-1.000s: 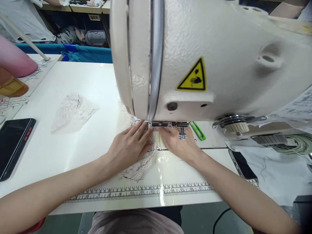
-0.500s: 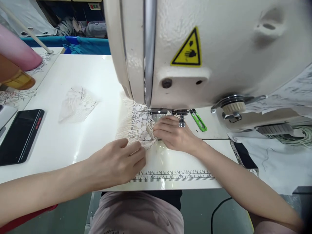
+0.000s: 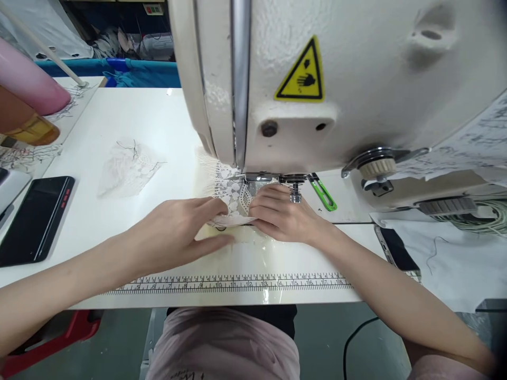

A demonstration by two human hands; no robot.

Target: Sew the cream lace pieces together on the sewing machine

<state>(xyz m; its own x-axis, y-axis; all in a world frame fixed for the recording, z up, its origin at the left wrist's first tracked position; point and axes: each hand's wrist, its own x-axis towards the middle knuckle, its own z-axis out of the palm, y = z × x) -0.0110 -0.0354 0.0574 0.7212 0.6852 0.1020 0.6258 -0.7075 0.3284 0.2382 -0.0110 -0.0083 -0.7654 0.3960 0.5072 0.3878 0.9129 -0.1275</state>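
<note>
A strip of white lace fabric [image 3: 227,182] with a fringed edge lies under the sewing machine head [image 3: 222,95], partly hidden by it. Its near edge is folded up. My left hand [image 3: 184,227] is at that near edge, fingers bent against the lace and thumb stretched well apart. Close to the presser foot [image 3: 259,178], my right hand [image 3: 283,214] has its fingers together on the lace's right side, the thumb by the folded edge, pinching it. The needle itself is hidden.
A loose lace scrap [image 3: 129,169] with dark threads lies left. A black phone [image 3: 37,219] and thread cones [image 3: 34,79] stand farther left. Right are a green thread snipper [image 3: 322,192], another phone [image 3: 396,248] and a cable coil [image 3: 481,216]. A printed ruler [image 3: 237,283] runs along the front edge.
My left hand has moved slightly up and left, its thumb now parted from the fingers. The lace's near edge has been folded up. My right hand stays nearly in place.
</note>
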